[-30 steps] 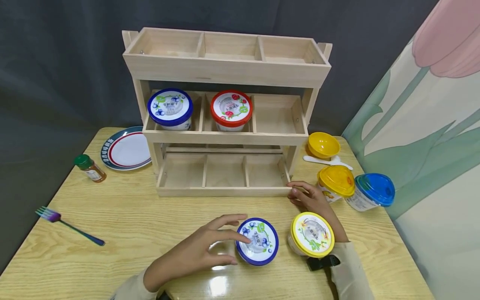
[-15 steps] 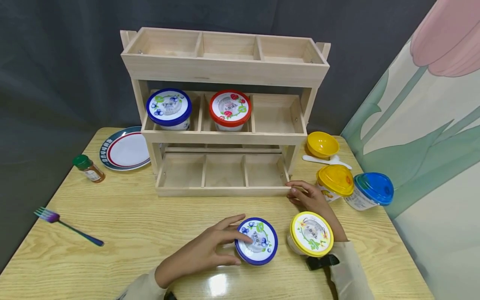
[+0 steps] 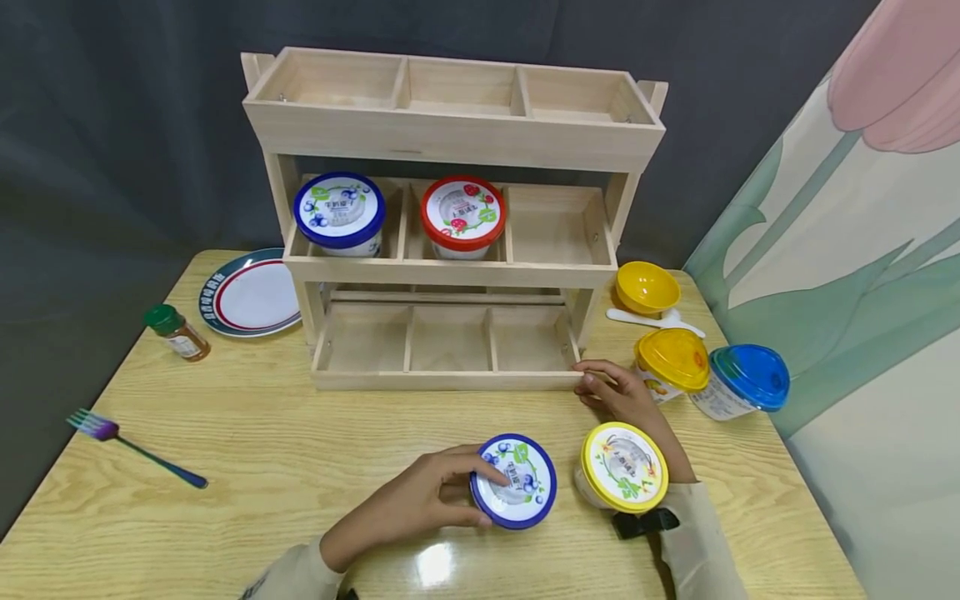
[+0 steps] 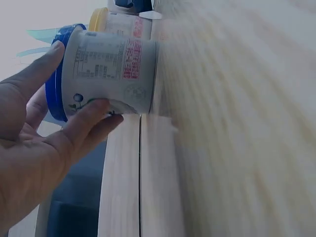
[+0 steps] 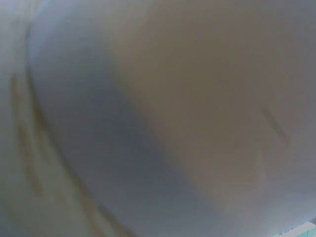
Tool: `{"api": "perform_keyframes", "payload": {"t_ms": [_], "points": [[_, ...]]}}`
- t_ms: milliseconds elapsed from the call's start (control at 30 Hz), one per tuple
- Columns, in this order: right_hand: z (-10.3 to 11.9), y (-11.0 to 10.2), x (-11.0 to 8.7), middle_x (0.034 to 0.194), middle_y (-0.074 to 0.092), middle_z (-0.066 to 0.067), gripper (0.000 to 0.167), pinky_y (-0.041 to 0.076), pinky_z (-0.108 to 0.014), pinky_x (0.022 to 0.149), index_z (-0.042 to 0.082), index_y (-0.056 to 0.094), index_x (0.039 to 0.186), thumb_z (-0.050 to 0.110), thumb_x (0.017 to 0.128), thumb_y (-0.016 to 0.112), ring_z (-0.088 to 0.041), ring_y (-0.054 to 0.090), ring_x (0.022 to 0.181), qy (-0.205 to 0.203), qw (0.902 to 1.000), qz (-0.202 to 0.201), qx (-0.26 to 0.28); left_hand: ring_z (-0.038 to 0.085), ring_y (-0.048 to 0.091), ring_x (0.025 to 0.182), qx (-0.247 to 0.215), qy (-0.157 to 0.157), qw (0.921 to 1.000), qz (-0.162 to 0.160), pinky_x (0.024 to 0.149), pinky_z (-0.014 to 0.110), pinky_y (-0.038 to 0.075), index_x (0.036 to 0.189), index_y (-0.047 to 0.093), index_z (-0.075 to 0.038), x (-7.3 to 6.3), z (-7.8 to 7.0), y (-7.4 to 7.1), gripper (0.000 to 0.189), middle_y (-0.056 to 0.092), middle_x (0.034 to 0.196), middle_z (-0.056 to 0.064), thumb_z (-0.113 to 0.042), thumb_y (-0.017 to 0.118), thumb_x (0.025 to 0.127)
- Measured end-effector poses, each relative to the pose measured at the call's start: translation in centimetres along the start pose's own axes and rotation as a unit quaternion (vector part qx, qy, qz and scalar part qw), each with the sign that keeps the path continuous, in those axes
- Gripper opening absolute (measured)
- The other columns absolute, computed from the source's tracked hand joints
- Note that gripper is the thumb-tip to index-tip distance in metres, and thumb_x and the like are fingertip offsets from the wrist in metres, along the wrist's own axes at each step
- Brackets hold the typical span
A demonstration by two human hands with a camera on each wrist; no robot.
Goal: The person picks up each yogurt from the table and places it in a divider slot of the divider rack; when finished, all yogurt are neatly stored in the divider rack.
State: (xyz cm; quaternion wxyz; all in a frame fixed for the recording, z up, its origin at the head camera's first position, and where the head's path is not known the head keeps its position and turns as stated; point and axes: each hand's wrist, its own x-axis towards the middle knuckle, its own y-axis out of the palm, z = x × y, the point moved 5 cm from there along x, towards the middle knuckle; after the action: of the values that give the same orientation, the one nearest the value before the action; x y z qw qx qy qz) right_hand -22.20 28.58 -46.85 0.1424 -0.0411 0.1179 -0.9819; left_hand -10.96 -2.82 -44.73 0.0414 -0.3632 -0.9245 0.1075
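Head view: in front of the wooden rack (image 3: 450, 382), the left hand (image 3: 422, 500) curls round a blue-lidded tub (image 3: 517, 492); the right hand (image 3: 624, 404), loosely bent, touches the rack's corner. Gripping seems the current step; next calls for a secure hold.

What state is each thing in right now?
Left hand, gripping near blue-lidded tub
Near blue-lidded tub, lid on, upright
Right hand, fingertips at the rack's lower corner
Yellow-lidded tub, lid on, upright
Shelved blue-lidded tub, lid on
Shelved red-lidded tub, lid on
Yellow-domed cup, lid on
Blue-domed cup, lid on
Yellow bowl, uncovered
Seasoning jar, green cap on
Fork, lying flat
White utensil, lying flat
Plate, face up
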Motion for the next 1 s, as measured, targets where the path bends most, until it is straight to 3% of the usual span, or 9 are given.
{"api": "perform_keyframes", "payload": {"t_ms": [133, 333, 500, 600, 667, 767, 900, 1000], "points": [[-0.1, 0.0, 0.0, 0.118, 0.073, 0.008, 0.036, 0.061, -0.026, 0.091, -0.016, 0.057, 0.141, 0.008, 0.116, 0.053, -0.011, 0.073, 0.104, 0.004, 1.0, 0.003, 0.004, 0.036, 0.044, 0.154, 0.035, 0.007, 0.9993, -0.004, 0.117, 0.034, 0.046, 0.129, 0.079, -0.028, -0.3, -0.3, -0.4, 0.037, 0.05, 0.165, 0.008, -0.024, 0.088, 0.093], [-0.1, -0.1, 0.0, 0.116, 0.073, 0.001, 0.035, 0.061, -0.025, 0.091, -0.016, 0.058, 0.14, 0.009, 0.116, 0.053, -0.012, 0.073, 0.103, 0.003, 1.0, -0.001, 0.0, 0.031, 0.045, 0.153, 0.112, 0.074, 0.9907, -0.024, 0.123, 0.048, 0.04, 0.131, 0.079, -0.032, -1.9, -2.1, -1.3, 0.038, 0.047, 0.168, 0.002, -0.03, 0.087, 0.093], [-0.1, -0.1, 0.0, 0.116, 0.073, 0.002, 0.036, 0.061, -0.026, 0.091, -0.016, 0.058, 0.141, 0.009, 0.116, 0.053, -0.011, 0.073, 0.103, 0.007, 1.0, -0.002, 0.004, 0.03, 0.047, 0.152, 0.158, 0.106, 0.9802, -0.054, 0.119, 0.047, 0.046, 0.13, 0.079, -0.034, -3.8, -3.3, -2.4, 0.038, 0.045, 0.169, 0.0, -0.032, 0.086, 0.093], [-0.1, -0.1, 0.0, 0.117, 0.073, 0.006, 0.036, 0.061, -0.025, 0.091, -0.017, 0.058, 0.141, 0.009, 0.115, 0.053, -0.011, 0.073, 0.103, 0.009, 0.9999, -0.004, 0.005, 0.031, 0.048, 0.152, 0.16, 0.119, 0.977, -0.074, 0.117, 0.044, 0.048, 0.129, 0.079, -0.032, -4.8, -3.9, -3.4, 0.038, 0.045, 0.17, 0.001, -0.025, 0.087, 0.092], [-0.2, -0.1, 0.0, 0.116, 0.073, 0.006, 0.036, 0.061, -0.025, 0.091, -0.017, 0.057, 0.141, 0.008, 0.115, 0.053, -0.01, 0.072, 0.103, 0.008, 0.9999, -0.004, 0.005, 0.034, 0.049, 0.151, 0.161, 0.12, 0.9757, -0.088, 0.116, 0.041, 0.049, 0.129, 0.08, -0.032, -5.3, -4.2, -4.3, 0.039, 0.045, 0.17, 0.002, -0.023, 0.087, 0.092], [-0.2, -0.1, 0.0, 0.117, 0.073, 0.005, 0.036, 0.061, -0.025, 0.091, -0.017, 0.057, 0.14, 0.008, 0.115, 0.054, -0.01, 0.073, 0.103, 0.008, 0.9999, -0.004, 0.007, 0.039, 0.051, 0.149, 0.172, 0.098, 0.9739, -0.111, 0.114, 0.04, 0.05, 0.129, 0.08, -0.033, -6.0, -4.7, -5.9, 0.037, 0.046, 0.169, 0.005, -0.024, 0.086, 0.093], [-0.1, -0.1, 0.0, 0.114, 0.074, -0.001, 0.035, 0.061, -0.026, 0.09, -0.017, 0.058, 0.139, 0.008, 0.115, 0.054, -0.01, 0.073, 0.102, 0.002, 1.0, -0.003, 0.008, 0.045, 0.053, 0.145, 0.206, 0.063, 0.9653, -0.148, 0.108, 0.052, 0.055, 0.129, 0.08, -0.034, -6.7, -5.3, -7.9, 0.038, 0.048, 0.168, 0.01, -0.021, 0.087, 0.093], [-0.1, -0.1, -0.1, 0.114, 0.074, -0.006, 0.035, 0.061, -0.026, 0.09, -0.017, 0.058, 0.139, 0.007, 0.115, 0.054, -0.01, 0.073, 0.102, -0.003, 1.0, -0.001, 0.009, 0.047, 0.052, 0.145, 0.231, 0.063, 0.9558, -0.171, 0.104, 0.06, 0.056, 0.13, 0.08, -0.033, -6.9, -5.7, -9.2, 0.044, 0.047, 0.168, 0.011, -0.013, 0.088, 0.091]]}}
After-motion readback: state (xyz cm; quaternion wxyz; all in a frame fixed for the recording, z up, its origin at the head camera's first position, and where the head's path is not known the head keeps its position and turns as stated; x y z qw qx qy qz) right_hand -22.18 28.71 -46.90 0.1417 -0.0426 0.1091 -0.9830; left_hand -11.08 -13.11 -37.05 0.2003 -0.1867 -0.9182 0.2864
